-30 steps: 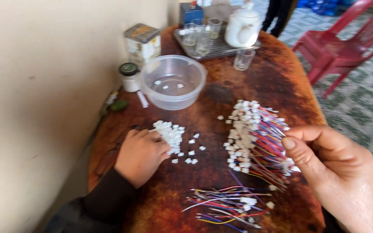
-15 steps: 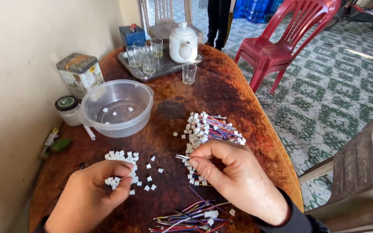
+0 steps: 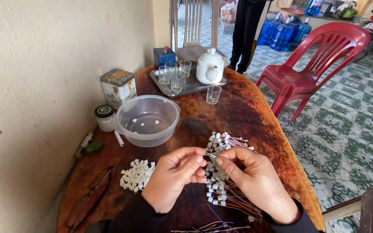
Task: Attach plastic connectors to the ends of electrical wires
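My left hand [image 3: 174, 177] and my right hand [image 3: 255, 181] meet above the wooden table [image 3: 247, 116], fingertips pinched together on a small white connector with thin wires [image 3: 211, 155]. Beneath them lies a bundle of coloured wires with white connector ends [image 3: 222, 142]. A heap of loose white plastic connectors [image 3: 135, 174] sits just left of my left hand. A clear plastic bowl [image 3: 148, 120] with a few white pieces inside stands beyond it.
A metal tray [image 3: 191, 86] with glasses and a white teapot [image 3: 209, 67] is at the far end, one glass [image 3: 213, 94] beside it. A tin [image 3: 118, 87] and small jar [image 3: 105, 117] stand by the wall. Red chair [image 3: 320, 60] and a standing person [image 3: 247, 30] are beyond.
My left hand has left the heap of loose connectors and come up to meet my right hand. My right hand has lifted a wire from the bundle. The view has tilted upward.
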